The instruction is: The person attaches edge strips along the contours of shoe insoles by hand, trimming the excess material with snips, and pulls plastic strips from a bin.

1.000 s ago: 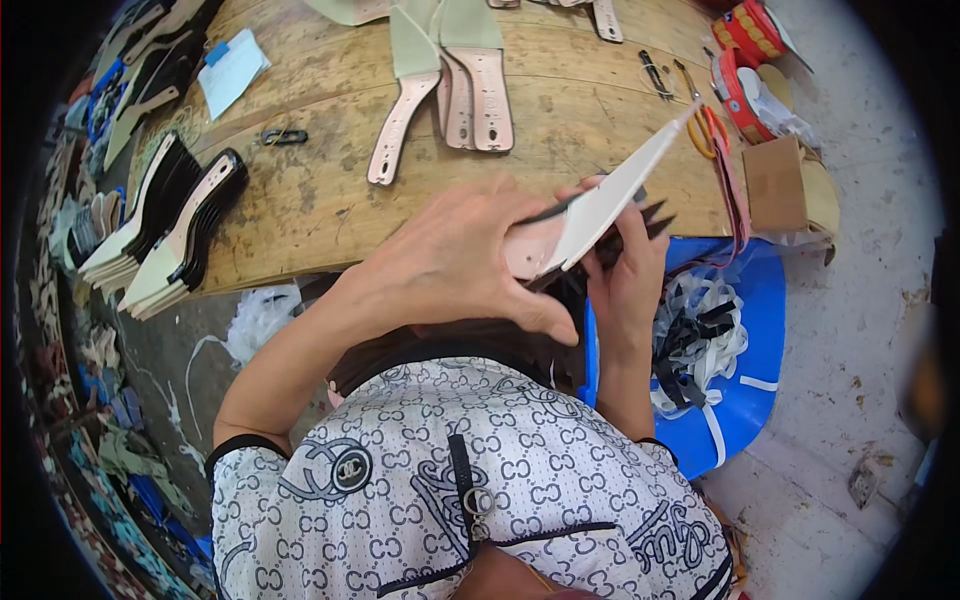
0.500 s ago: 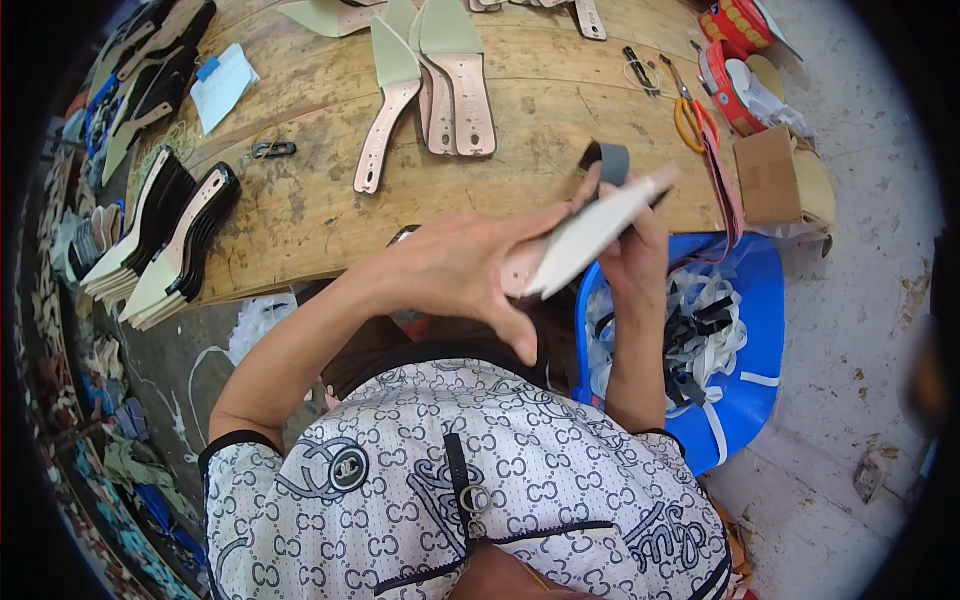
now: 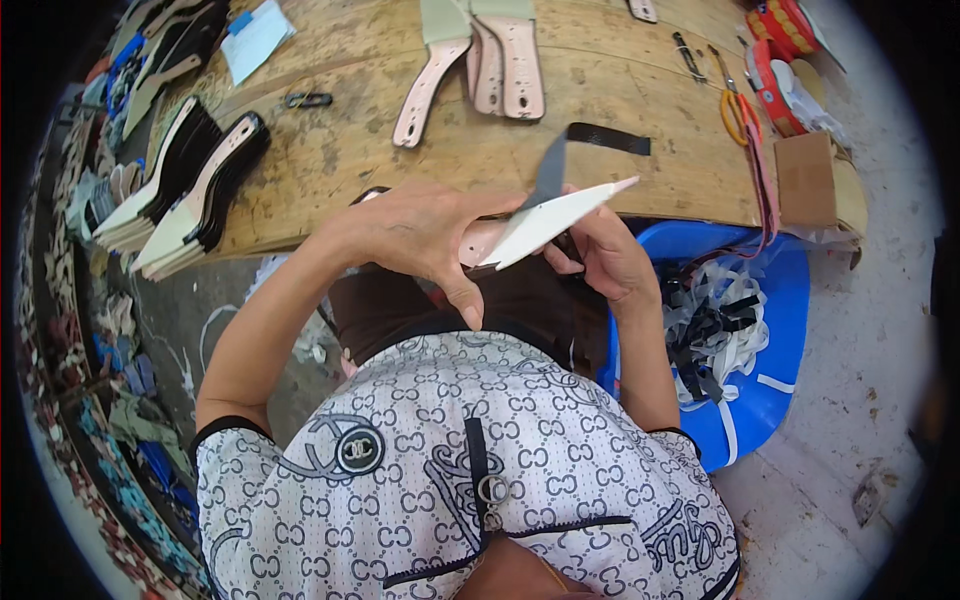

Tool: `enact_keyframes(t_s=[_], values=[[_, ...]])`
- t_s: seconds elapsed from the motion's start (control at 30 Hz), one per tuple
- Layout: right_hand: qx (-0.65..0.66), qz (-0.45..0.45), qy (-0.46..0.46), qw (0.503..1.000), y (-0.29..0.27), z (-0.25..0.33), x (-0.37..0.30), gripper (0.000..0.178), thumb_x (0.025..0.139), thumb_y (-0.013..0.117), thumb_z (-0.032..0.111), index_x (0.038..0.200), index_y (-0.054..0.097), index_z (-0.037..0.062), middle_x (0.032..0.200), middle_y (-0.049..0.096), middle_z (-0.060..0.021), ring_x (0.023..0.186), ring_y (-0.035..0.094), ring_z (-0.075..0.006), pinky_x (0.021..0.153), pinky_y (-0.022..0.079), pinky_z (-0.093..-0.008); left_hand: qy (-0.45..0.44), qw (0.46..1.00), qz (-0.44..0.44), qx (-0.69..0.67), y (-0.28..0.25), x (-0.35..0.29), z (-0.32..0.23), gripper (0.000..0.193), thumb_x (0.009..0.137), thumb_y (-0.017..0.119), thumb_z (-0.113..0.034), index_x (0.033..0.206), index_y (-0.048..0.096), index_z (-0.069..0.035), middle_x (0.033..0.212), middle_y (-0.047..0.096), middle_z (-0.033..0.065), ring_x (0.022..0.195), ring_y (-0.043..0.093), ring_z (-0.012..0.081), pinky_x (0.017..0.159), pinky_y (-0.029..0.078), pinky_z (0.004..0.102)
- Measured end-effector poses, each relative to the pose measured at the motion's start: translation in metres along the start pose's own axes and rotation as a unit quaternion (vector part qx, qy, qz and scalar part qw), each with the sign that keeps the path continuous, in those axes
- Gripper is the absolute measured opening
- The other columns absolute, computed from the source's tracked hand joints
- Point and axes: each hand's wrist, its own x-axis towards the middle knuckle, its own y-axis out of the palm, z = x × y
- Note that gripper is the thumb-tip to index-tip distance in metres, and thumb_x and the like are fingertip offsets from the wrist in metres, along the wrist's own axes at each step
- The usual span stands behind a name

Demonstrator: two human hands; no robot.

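Observation:
My left hand is closed round the pink heel end of a shoe insole, its thumb sticking out below. The insole's broad cream part points up to the right, tilted over the table edge. From behind it rises a tape strip, grey on one face and black on the other, whose far end bends over to the right. My right hand has curled fingers under the insole's far part; what they grip is hidden. Several pink and cream insoles with black rims lie fanned out ahead on the table.
Stacked insoles stand at the table's left edge. A small dark cutter, paper sheet and orange-handled scissors lie on the wooden table. A cardboard box and a blue bin of strip scraps are at right.
The insole has shifted left and slightly lower in view. The tape, a small loop before, now stretches up and away to the right. My right hand has dropped beneath the insole.

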Motion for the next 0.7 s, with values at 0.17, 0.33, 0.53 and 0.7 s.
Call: enact_keyframes(t_s=[0.17,0.33,0.53,0.7], values=[[-0.044,-0.035,-0.008,0.998,0.017,-0.015,-0.002,0.016,0.093,0.054,0.018,0.1,0.054,0.0029,0.067,0.06,-0.0084,0.045,0.043,-0.0063,0.038,0.026,-0.0186,0.007,0.998,0.068,-0.001,0.002,-0.018,0.004,0.11,0.043,0.087,-0.051,0.133,0.044,-0.005,0.102,0.065,0.0132,0.094,0.063,0.031,0.078,0.048,0.0365],[-0.032,-0.102,-0.041,0.993,0.003,-0.016,-0.001,0.02,0.097,0.047,0.024,0.103,0.052,0.0056,0.072,0.062,-0.0084,0.043,0.042,-0.0061,0.036,0.026,-0.0186,-0.047,0.999,0.009,0.004,0.023,-0.025,0.022,0.107,0.043,0.085,-0.054,0.128,0.047,-0.003,0.102,0.064,0.0174,0.095,0.062,0.0331,0.079,0.048,0.0379],[-0.226,-0.163,-0.216,0.936,0.042,-0.05,0.001,0.045,0.09,0.053,0.013,0.132,0.044,-0.0015,0.124,0.057,-0.012,0.087,0.062,-0.0146,0.079,0.049,-0.0266,-0.082,0.953,-0.282,0.074,0.096,0.007,0.012,0.086,0.051,0.085,-0.047,0.112,0.047,0.001,0.084,0.064,0.02,0.08,0.063,0.0379,0.07,0.049,0.0457],[-0.096,-0.217,-0.208,0.949,0.047,-0.036,0.01,0.032,0.092,0.056,0.019,0.108,0.061,-0.0088,0.101,0.067,-0.0166,0.089,0.063,-0.0166,0.081,0.05,-0.029,-0.183,0.771,-0.143,-0.593,0.09,-0.005,0.033,0.043,0.09,0.059,-0.039,0.1,0.065,0.003,0.077,0.064,0.0049,0.067,0.058,0.0117,0.061,0.044,0.0266]])
